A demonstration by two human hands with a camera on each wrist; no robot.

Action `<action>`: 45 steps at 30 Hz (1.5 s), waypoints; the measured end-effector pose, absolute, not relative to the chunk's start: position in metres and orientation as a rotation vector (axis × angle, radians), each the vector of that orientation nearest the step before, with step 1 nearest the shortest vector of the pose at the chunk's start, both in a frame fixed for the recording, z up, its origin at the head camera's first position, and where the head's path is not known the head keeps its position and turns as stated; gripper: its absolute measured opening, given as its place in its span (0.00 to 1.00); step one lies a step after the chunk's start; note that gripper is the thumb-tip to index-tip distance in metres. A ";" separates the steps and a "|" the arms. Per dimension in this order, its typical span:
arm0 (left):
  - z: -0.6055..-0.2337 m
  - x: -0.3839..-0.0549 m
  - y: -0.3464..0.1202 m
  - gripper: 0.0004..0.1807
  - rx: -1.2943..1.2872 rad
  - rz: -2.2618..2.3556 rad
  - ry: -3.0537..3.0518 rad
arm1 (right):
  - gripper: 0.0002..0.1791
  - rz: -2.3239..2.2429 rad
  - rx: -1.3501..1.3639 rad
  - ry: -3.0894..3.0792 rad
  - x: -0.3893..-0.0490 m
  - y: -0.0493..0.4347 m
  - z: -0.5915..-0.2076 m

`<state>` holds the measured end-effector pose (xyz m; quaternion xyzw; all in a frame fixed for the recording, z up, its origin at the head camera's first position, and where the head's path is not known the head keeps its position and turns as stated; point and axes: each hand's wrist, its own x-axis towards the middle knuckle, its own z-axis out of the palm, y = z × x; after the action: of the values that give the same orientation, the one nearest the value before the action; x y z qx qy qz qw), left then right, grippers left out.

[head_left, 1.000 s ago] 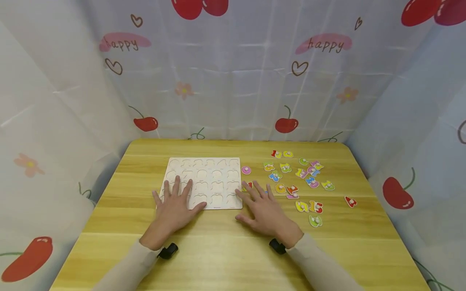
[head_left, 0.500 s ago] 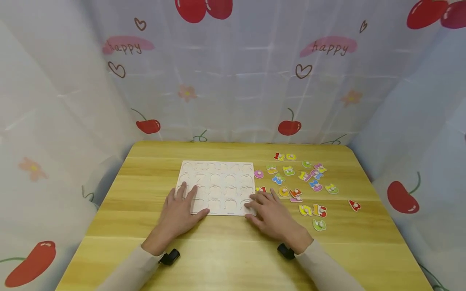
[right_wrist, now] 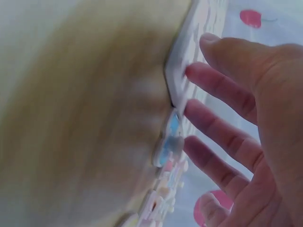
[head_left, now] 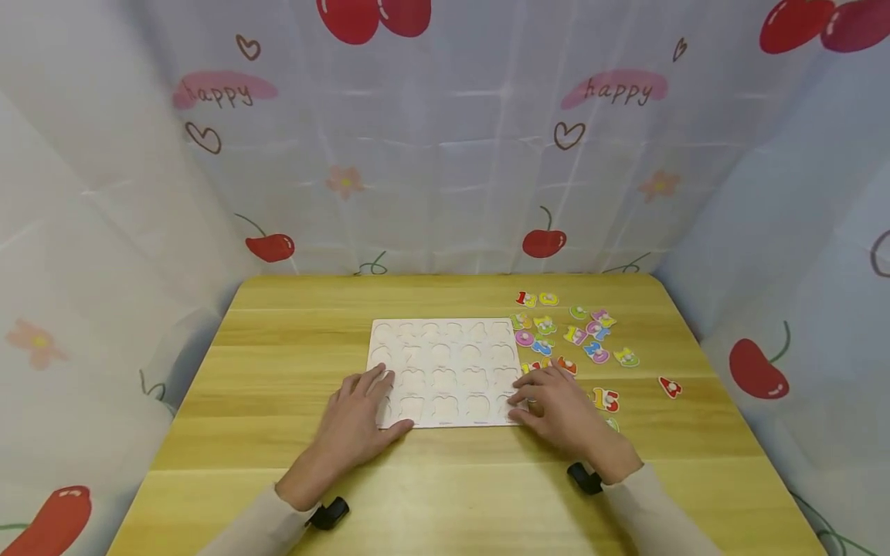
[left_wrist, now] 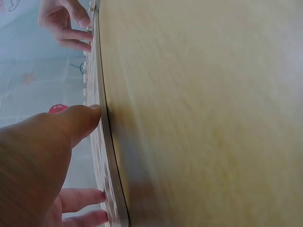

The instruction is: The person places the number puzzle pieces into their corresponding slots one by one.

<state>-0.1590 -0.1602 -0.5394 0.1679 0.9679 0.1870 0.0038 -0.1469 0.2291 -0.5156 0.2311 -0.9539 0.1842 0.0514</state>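
Observation:
A pale wooden puzzle board (head_left: 455,355) with rows of empty shaped recesses lies flat on the table. My left hand (head_left: 353,415) rests on its left end, fingertips on the face and thumb at the near edge. In the left wrist view, that thumb (left_wrist: 78,120) touches the board's rim. At the board's near right corner my right hand (head_left: 568,411) rests with loosely bent fingers; in the right wrist view its fingertips touch the board. Colourful number pieces (head_left: 596,352) with small knobs lie right of the board, some partly hidden behind the right hand.
The wooden table (head_left: 431,494) reaches back to a curtain (head_left: 445,170) printed with cherries, hearts and flowers. A red triangular piece (head_left: 670,387) lies apart at the right. Several pieces sit tight against the board's right edge, among them a purple ring-shaped piece (head_left: 524,338).
Both hands have slid the board to the right and slightly nearer. Its right edge now meets the closest number pieces, some of which have shifted. The right hand's fingers have bent more.

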 end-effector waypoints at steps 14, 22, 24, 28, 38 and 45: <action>-0.535 -0.161 -0.158 0.49 0.559 0.554 3.027 | 0.14 0.560 0.520 -2.852 -0.203 0.255 -0.498; -0.531 -0.165 -0.163 0.50 0.550 0.477 3.022 | 0.16 0.595 0.339 -2.976 -0.244 0.258 -0.499; -0.531 -0.166 -0.163 0.50 0.550 0.471 3.023 | 0.14 0.605 0.323 -3.017 -0.250 0.258 -0.499; -0.530 -0.167 -0.162 0.50 0.561 0.466 3.025 | 0.10 0.621 0.310 -3.079 -0.258 0.260 -0.500; -0.533 -0.165 -0.160 0.50 0.579 0.446 2.997 | 0.06 0.682 0.255 -3.136 -0.263 0.265 -0.507; -0.533 -0.167 -0.162 0.50 0.591 0.412 3.026 | 0.06 0.674 0.312 -3.037 -0.265 0.258 -0.497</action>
<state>-0.1670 -0.1623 -0.5334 0.1900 0.9727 0.1326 0.0154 -0.2654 0.2578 -0.4971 0.0999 -0.9714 0.2155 0.0074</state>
